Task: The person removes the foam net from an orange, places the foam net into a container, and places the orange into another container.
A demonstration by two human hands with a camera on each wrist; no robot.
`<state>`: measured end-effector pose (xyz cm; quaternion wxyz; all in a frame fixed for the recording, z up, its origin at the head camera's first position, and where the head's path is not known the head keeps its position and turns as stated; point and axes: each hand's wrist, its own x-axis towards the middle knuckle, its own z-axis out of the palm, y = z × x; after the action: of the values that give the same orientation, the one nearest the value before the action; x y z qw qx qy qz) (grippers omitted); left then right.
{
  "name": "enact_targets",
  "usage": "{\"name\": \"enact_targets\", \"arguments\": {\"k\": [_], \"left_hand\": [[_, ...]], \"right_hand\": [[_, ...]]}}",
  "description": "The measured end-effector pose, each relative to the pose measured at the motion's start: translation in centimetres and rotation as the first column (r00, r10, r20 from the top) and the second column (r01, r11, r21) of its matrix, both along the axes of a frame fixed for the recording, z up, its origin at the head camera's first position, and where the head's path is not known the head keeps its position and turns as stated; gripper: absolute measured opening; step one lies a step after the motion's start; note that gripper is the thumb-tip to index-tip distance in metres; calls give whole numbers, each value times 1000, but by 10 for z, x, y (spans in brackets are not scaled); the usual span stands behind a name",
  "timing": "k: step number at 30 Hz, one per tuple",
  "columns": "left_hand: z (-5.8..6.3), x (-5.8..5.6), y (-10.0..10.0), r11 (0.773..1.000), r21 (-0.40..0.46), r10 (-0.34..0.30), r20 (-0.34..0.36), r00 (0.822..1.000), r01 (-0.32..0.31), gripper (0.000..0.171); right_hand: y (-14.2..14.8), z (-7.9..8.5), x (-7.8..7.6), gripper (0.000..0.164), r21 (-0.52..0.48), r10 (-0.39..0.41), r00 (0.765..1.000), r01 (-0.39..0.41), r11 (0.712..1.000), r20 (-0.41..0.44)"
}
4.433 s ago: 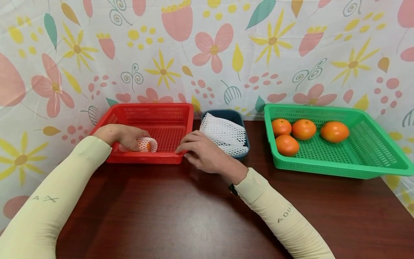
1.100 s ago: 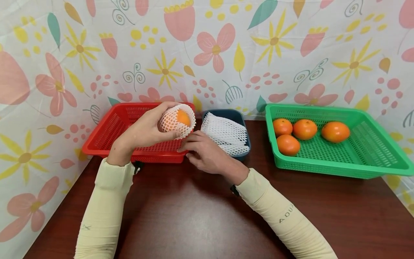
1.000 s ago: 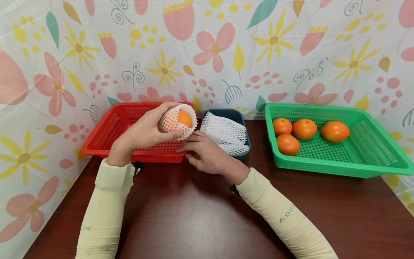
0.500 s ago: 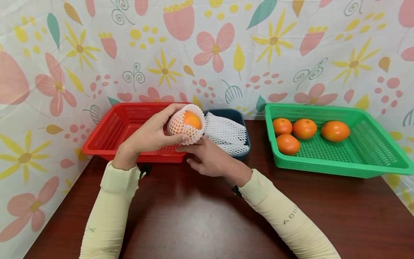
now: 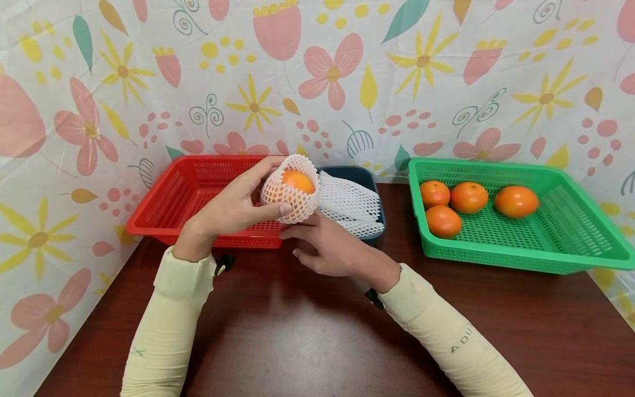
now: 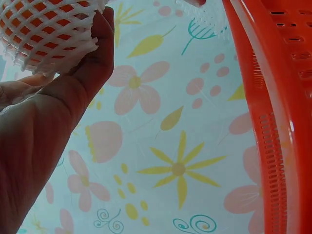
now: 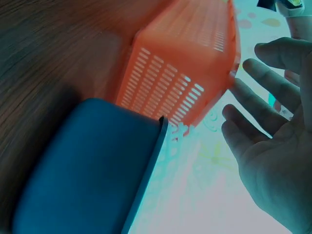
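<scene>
My left hand grips a round orange fruit in a white foam net sleeve, thumb along its near side. The sleeve's ruffled mouth faces up and right, leaving the fruit's top bare. In the left wrist view the netted fruit is partly cut off at the top left. My right hand is just below and right of the fruit, near the red basket's front right corner. In the right wrist view that hand has its fingers apart and loosely bent, holding nothing. Whether its fingertips touch the sleeve cannot be told.
The red basket stands at left, partly hidden by my left hand. Beside it, a dark blue box holds flat white foam nets. A green basket with several orange fruits stands at right on the brown table.
My left hand lifted the netted fruit out of the red basket and brought it rightward, toward my right hand. My right hand left the basket's front corner, shifting slightly right and nearer.
</scene>
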<state>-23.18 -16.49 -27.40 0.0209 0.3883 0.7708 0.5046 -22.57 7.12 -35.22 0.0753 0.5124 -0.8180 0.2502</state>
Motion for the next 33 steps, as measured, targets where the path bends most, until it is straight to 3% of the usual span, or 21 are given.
{"name": "enact_targets", "arguments": {"k": [7,12,20,27,33], "left_hand": [[0,0,0,1000,-2,-7,39,999,7,70],[-2,2,3,1000,5,-18,52,999,18,70],[-6,1,11,999,-53,4,-25,1000,-5,71],[-6,5,19,987,-145,59,-111,992,-75,74],[-7,10,27,972,-199,93,-163,982,-125,74]], "right_hand": [[18,3,3,20,-43,1,999,1,999,32],[34,8,5,15,-86,22,999,-18,996,39],[59,29,7,13,-235,26,1000,-25,972,-2],[73,53,17,18,-413,-37,995,-4,911,-90],[77,63,24,16,-516,-72,984,-23,857,-163]]}}
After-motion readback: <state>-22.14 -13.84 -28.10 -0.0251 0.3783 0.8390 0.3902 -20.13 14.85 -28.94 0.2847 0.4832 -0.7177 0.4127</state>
